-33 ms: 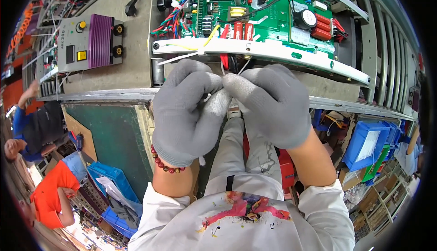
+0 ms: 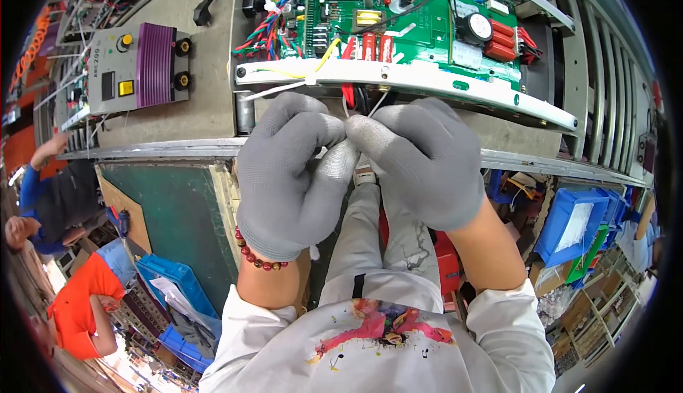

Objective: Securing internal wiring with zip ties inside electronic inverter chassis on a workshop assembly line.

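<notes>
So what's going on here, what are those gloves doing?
Someone's gray-gloved left hand and right hand meet in the middle, pinching a thin white strip right by some red and black wires. The wires show just below a white bar, with a green board behind it. The fingers hide part of the strip, so I can't tell whether it's fastened.

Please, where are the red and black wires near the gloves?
The red and black wires are in the head view's upper middle, just below the white rail and above where the left hand and right hand meet.
</notes>
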A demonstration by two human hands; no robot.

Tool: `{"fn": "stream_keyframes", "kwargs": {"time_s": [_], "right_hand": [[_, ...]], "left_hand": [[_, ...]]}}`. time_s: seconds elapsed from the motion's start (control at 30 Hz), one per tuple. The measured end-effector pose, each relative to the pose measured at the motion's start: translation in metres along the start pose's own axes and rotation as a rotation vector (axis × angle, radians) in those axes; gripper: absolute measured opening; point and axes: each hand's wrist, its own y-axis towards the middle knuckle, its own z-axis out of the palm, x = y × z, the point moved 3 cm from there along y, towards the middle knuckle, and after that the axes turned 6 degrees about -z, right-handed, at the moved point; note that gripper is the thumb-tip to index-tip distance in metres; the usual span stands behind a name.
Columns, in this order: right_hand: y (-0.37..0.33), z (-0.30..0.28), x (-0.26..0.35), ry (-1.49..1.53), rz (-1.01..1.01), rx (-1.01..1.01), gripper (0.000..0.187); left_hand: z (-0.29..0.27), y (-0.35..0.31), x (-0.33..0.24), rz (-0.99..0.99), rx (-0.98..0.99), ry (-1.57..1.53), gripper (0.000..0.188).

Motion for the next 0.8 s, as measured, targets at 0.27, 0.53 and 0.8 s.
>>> {"fn": "stream_keyframes", "kwargs": {"time_s": [0.27,0.53,0.8], "right_hand": [[-0.016,0.011,-0.012,-0.088,0.097,-0.151,0.034],[-0.031,0.038,-0.017,0.034,0.279,-0.529,0.027],[-0.063,0.027,-0.039,0.294,0.781,-0.769,0.013]], "left_hand": [[0.033,-0.002,-0.022,0.211,-0.036,0.101,0.013],[0.003,0.025,-0.026,0.396,-0.084,0.727,0.042],[0.031,0.051,-0.012,0.514,0.040,0.808,0.053]]}}
